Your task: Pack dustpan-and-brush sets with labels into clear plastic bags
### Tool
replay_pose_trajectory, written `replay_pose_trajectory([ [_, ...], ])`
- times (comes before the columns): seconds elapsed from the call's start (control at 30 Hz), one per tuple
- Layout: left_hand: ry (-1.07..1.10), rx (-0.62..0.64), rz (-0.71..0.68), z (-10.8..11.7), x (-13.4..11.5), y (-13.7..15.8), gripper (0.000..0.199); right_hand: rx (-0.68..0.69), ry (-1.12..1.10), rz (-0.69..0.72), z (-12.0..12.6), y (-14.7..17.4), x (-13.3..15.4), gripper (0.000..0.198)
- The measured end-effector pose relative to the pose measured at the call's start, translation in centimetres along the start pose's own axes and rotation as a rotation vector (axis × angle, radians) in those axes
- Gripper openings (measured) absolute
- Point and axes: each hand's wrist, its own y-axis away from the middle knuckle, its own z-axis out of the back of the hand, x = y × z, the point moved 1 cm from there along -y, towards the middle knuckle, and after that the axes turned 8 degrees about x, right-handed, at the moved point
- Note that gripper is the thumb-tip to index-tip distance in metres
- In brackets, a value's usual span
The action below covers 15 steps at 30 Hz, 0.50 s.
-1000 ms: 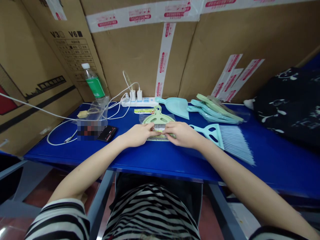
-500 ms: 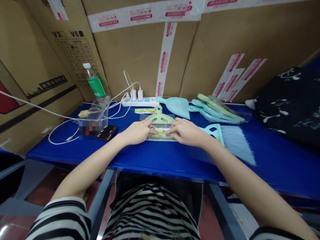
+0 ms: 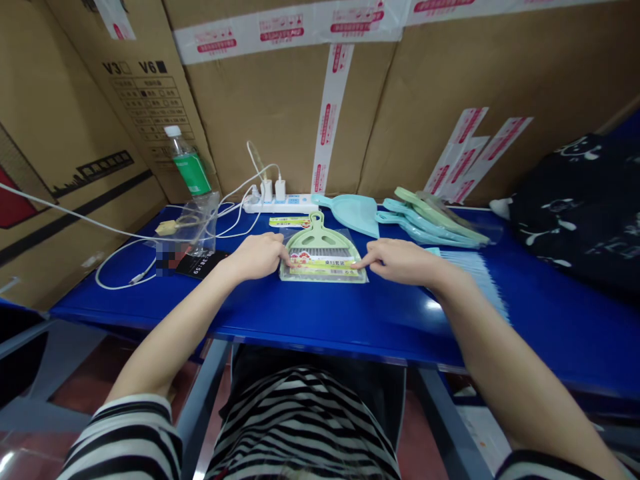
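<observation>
A green dustpan and brush set [image 3: 316, 230] lies flat in a clear bag in the middle of the blue table, its handle pointing away from me. Across its lower part runs a yellow and white label [image 3: 325, 262] with red pictures, below the dark bristles. The index finger of my left hand [image 3: 260, 256] touches the label's left end. At the right end, the stretched index finger of my right hand [image 3: 397, 260] rests on the label, its other fingers curled. Neither hand grips anything. A light blue brush [image 3: 475, 277] lies partly hidden behind my right forearm.
Behind stand a blue dustpan [image 3: 350, 212], a pile of bagged dustpans [image 3: 435, 223] and a white power strip [image 3: 295, 203] with cables. To the left are a phone [image 3: 203, 264], a clear plastic bag [image 3: 205, 220] and a bottle [image 3: 191, 170]. Cardboard [image 3: 280, 100] walls the back.
Both hands have moved apart, from the label's middle out to its two ends, uncovering the label. The dustpan set has stayed in place. My right forearm now covers more of the blue brush.
</observation>
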Motion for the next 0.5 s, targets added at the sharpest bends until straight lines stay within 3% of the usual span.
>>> replay_pose_trajectory([
  [0.27, 0.023, 0.022, 0.075, 0.1, 0.5, -0.1, 0.047, -0.042, -0.16, 0.022, 0.0, -0.5, -1.0, 0.041],
  [0.5, -0.178, -0.205, -0.067, -1.5, -0.8, -0.7, 0.027, -0.08, -0.138, 0.096, -0.6, -1.2, -0.2, 0.027],
])
